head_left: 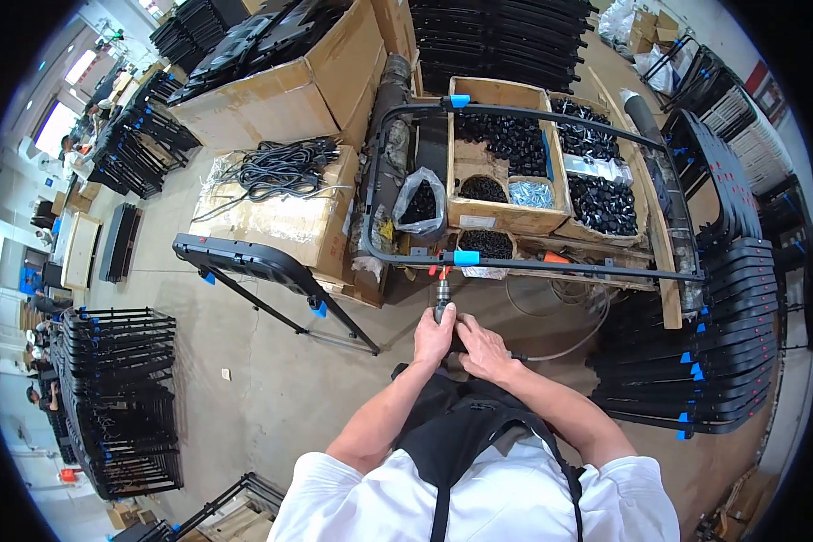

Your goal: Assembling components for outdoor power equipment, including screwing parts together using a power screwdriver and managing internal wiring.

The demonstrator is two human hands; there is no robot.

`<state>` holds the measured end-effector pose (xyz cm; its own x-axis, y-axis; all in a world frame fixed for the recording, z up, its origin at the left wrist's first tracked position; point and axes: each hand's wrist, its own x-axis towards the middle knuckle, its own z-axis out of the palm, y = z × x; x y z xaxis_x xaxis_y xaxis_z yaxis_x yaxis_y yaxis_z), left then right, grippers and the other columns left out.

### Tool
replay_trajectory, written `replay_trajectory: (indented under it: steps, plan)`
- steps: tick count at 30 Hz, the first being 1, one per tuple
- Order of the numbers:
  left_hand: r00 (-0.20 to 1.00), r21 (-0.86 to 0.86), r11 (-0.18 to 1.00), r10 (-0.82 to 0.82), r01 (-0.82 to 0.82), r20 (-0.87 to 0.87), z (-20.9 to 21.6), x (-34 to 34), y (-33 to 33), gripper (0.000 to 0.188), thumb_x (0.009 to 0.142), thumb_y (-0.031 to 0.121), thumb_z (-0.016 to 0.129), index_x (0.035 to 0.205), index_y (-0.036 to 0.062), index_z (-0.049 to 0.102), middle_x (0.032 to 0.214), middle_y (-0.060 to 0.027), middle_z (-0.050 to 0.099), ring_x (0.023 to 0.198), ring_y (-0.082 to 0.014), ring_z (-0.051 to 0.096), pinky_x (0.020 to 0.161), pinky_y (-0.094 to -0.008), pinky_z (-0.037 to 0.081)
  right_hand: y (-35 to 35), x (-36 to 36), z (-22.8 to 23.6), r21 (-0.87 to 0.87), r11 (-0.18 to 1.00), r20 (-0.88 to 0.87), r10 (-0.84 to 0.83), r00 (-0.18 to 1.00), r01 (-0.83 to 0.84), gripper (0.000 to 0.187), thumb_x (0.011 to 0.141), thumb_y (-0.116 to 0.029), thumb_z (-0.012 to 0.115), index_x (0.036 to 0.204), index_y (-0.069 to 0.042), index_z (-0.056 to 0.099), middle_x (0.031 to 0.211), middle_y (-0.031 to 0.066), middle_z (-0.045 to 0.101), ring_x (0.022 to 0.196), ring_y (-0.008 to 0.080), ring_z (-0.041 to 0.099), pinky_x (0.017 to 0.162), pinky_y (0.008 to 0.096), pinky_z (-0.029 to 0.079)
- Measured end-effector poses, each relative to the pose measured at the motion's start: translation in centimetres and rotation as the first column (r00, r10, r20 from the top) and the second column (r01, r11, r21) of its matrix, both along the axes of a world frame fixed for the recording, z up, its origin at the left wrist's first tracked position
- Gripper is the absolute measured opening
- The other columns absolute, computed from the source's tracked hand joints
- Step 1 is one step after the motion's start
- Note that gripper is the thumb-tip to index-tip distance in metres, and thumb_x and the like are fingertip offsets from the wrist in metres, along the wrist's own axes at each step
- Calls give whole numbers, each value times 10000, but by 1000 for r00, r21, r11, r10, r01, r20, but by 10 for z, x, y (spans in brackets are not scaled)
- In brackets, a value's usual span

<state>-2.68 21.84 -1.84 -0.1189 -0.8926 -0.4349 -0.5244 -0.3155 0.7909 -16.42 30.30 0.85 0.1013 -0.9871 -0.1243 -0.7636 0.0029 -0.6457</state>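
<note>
The power driver (443,292) is clamped in the left hand (434,334) and, at its rear, in the right hand (484,349), whose fingers are partly hidden. The black frame (551,266) is laid across the parts boxes, and its front rail is met by the driver's tip just left of a blue clip (466,258). The step is judged to be fastening at this rail; for the next move, the tip is to be kept square and steady. At far left, black panels (262,41) are held in a carton (244,117); cables (285,167) are coiled on a cardboard box (321,237). Small black parts are held in a clear bag (435,226). The middle wooden box (506,221) is filled with black parts, dark pieces and silvery fasteners (531,194); dark pieces are also held in a round tub (514,244). More black parts are kept in the right wooden box (605,239).
</note>
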Motion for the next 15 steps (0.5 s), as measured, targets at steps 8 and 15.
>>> replay_trajectory:
  steps: [8,15]
  plan:
    - [999,-47,999,28,-27,36,-4,4,8,577,1015,559,649,1043,-18,661,945,-186,730,886,-297,692,830,-445,537,6,4,2,-17,1000,29,2,1000,-2,573,825,-122,782,1323,4,527,1456,246,519,1187,472,648,991,558,540]
    - [1000,3,1000,24,-24,-11,-6,6,15,641,1007,593,623,1114,-37,673,1040,-267,743,1024,-414,719,922,-491,539,13,5,-1,-9,1000,39,-3,999,4,567,828,-126,783,1320,6,534,1467,249,518,1185,472,653,990,563,541]
